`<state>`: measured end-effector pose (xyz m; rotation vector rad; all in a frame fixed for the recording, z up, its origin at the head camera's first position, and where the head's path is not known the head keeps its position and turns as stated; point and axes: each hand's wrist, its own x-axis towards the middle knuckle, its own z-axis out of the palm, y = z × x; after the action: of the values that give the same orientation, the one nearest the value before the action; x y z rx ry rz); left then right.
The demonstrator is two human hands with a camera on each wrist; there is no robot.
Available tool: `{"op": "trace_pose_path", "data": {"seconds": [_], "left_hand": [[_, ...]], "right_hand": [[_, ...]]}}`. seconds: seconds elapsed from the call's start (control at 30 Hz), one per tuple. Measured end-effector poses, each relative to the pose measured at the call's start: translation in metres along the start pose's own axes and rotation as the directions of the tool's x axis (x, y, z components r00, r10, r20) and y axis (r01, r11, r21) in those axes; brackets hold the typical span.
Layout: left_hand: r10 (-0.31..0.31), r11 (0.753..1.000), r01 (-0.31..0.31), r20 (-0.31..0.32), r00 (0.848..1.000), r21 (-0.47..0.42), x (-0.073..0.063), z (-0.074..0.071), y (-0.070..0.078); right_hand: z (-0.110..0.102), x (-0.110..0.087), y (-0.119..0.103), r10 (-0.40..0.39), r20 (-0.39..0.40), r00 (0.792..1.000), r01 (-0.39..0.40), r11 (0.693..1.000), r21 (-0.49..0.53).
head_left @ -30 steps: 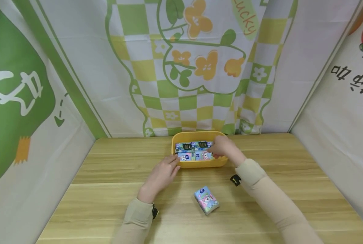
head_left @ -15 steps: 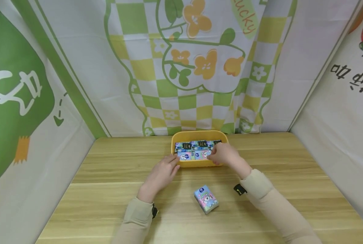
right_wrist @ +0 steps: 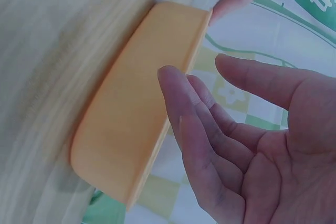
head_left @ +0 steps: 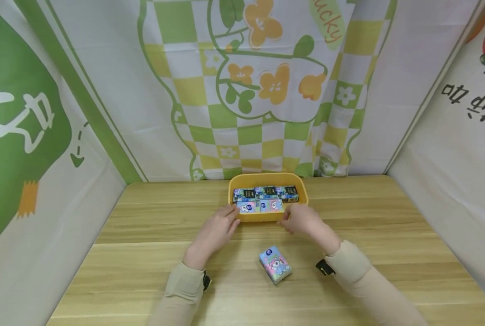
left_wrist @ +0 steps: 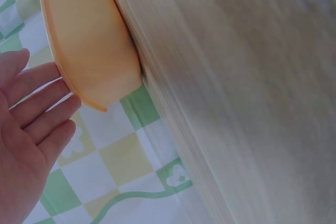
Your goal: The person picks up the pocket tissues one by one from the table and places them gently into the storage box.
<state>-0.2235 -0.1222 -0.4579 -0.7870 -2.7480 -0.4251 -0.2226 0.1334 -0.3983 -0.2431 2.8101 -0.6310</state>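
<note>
A yellow plastic basket [head_left: 263,218] stands at the back of the table. Inside it, three dark blue flowered tissue packs [head_left: 265,192] with black labels form the back row. Two light blue tissue packs [head_left: 271,206] with a cartoon bear lie in front of them, to the left. My left hand [head_left: 211,231] rests its straight fingertips on the basket's front left rim. Over the front right rim is my right hand [head_left: 305,222], its fingers relaxed and holding nothing. Another light blue tissue pack [head_left: 275,265] lies on the table between my forearms.
The wooden table [head_left: 136,267] meets white fabric walls on both sides. Right behind the basket hangs a green and yellow checked curtain [head_left: 250,136]. A black strap [head_left: 325,267] shows at my right wrist.
My right hand has drawn back from the basket's back right part toward its front rim, letting go of a dark blue tissue pack that now shows there. The left hand has stayed put.
</note>
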Motion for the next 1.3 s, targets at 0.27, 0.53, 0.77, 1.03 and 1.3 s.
{"op": "trace_pose_path", "data": {"seconds": [0.27,0.53,0.77,1.03,1.3], "left_hand": [[-0.005,1.0,0.005,0.0,1.0,0.0,0.0,-0.001,0.001],[-0.008,1.0,0.008,0.0,1.0,-0.01,-0.001,-0.001,0.002],[0.001,0.999,-0.002,-0.012,1.0,-0.032,0.0,-0.001,0.001],[-0.013,1.0,0.013,0.003,1.0,-0.013,-0.001,-0.001,0.002],[-0.012,1.0,0.012,0.007,1.0,-0.015,-0.001,-0.002,0.002]], "right_hand": [[0.02,-0.008,0.005,-0.004,0.005,1.0,0.004,1.0,0.019],[0.035,-0.015,0.007,0.009,0.036,0.999,-0.01,1.0,0.018],[0.044,-0.018,0.009,-0.036,0.07,0.997,0.033,0.998,0.045],[0.05,-0.023,0.009,-0.048,0.153,0.987,0.046,0.999,0.016],[0.052,-0.025,0.004,-0.034,0.167,0.985,0.035,0.999,-0.005]]}}
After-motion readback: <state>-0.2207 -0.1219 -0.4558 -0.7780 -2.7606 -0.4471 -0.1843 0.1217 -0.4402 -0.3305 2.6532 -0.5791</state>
